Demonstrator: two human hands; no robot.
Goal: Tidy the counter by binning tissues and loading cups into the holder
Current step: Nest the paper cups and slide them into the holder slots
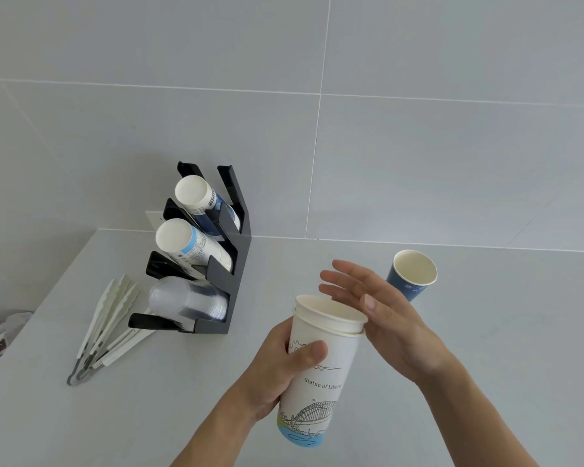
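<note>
So, by the counter's [418,382] left edge we see tongs [105,328], then the black holder [230,264] at the back w/ three rows of cups in it. Our left hand [280,369] wraps round the white cups [321,365], two stacked. Our right hand [378,311] is spread flat, touching the top rim. One blue cup [410,276] stands near the back edge. Left to do: load these & the blue one. No loose tissues that we can make out.

Your grey counter [418,382], a black cup holder [223,291] standing at the wall, white tongs [108,328] just left of it, a blue cup [412,274] upright at right.
</note>
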